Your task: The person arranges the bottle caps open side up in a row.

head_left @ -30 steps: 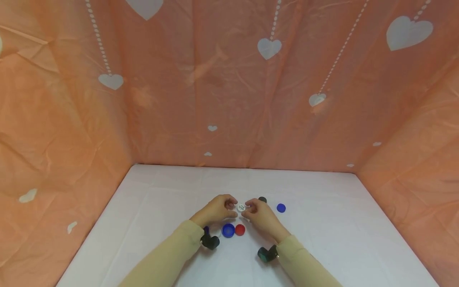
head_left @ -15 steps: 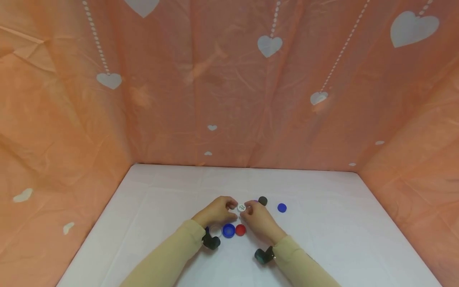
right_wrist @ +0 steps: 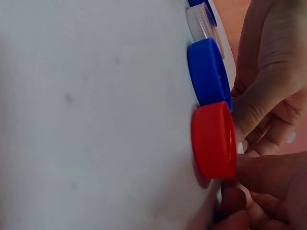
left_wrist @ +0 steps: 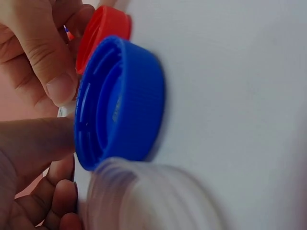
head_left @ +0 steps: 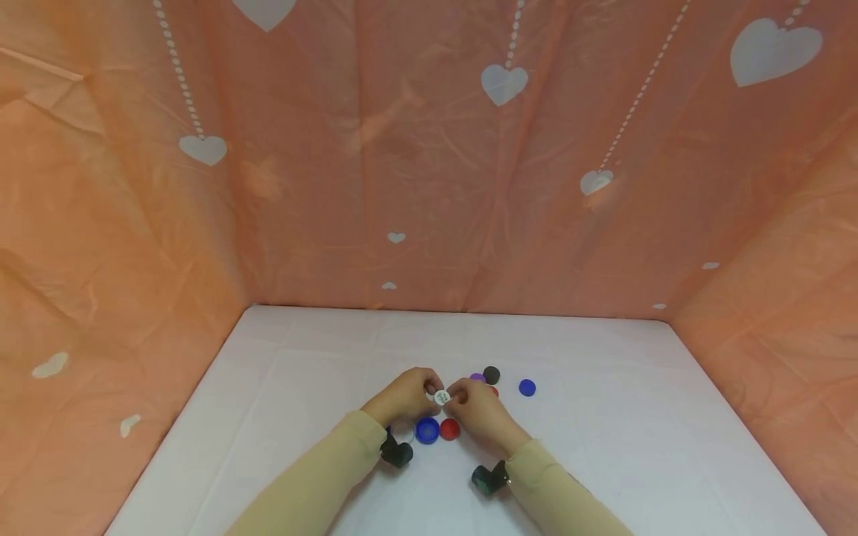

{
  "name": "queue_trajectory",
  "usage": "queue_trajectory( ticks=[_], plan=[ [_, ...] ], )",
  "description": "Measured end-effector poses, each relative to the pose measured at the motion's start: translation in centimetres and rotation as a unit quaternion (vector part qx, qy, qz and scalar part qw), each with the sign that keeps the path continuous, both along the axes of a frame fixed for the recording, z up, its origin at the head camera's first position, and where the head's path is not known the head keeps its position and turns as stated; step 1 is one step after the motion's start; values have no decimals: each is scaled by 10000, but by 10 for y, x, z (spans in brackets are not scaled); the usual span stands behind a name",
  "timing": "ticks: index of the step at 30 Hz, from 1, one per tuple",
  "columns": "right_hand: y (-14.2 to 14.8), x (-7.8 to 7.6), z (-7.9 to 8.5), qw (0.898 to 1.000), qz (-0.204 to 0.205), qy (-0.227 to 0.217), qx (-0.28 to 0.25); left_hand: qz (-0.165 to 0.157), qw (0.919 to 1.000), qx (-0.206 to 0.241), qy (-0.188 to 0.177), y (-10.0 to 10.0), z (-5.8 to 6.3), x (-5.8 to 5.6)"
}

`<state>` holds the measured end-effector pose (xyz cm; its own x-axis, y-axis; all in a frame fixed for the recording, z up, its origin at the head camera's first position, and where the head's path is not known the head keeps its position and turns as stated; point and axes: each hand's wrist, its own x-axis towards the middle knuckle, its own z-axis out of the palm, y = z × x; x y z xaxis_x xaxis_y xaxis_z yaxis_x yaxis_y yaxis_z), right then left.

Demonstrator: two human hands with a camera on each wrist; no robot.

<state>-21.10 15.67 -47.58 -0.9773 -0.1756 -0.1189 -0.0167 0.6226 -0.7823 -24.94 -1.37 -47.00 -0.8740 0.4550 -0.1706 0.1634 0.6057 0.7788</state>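
Observation:
A small white bottle cap (head_left: pixel 442 397) with dark markings on top sits between both hands in the head view. My left hand (head_left: pixel 406 391) holds its left side with curled fingers and thumb. From the other side my right hand (head_left: pixel 484 412) pinches it. In the left wrist view just a pale sliver of this cap shows between the thumbs. Closest to the hands, a blue cap (left_wrist: pixel 139 100) and a red cap (right_wrist: pixel 214 140) lie hollow side up. A clear cap (left_wrist: pixel 177 196) stands beside the blue one, forming a row.
Beyond my right hand lie a purple cap (head_left: pixel 477 378), a black cap (head_left: pixel 491 374), a partly hidden red cap (head_left: pixel 495 390) and a separate blue cap (head_left: pixel 527 388). The white table (head_left: pixel 603 417) is enclosed by orange cloth (head_left: pixel 322 186) with hearts.
The white cap has moved slightly left and nearer the body, along with my right hand. My hands have come closer together, uncovering the purple and red caps behind the right one.

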Motion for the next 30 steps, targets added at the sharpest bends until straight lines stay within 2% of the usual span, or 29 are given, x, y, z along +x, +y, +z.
queue_trajectory(
  ticks=[6, 12, 16, 21, 30],
  plan=[
    [0, 1, 0, 9999, 25, 2, -98, -32, 9999, 110, 57, -3, 2, 1],
    [3, 1, 2, 9992, 18, 388, -136, -83, 9989, 267, 387, -5, 9, 2],
    [6, 4, 7, 9982, 40, 493, -346, -95, 9973, 427, 593, -7, 15, 5],
    [10, 10, 10, 9972, 97, 639, -370, -83, 9967, 556, 587, -10, 20, 12],
    [13, 15, 9, 9966, 185, 741, -292, -157, 9958, 597, 670, -12, 19, 20]
  ],
)
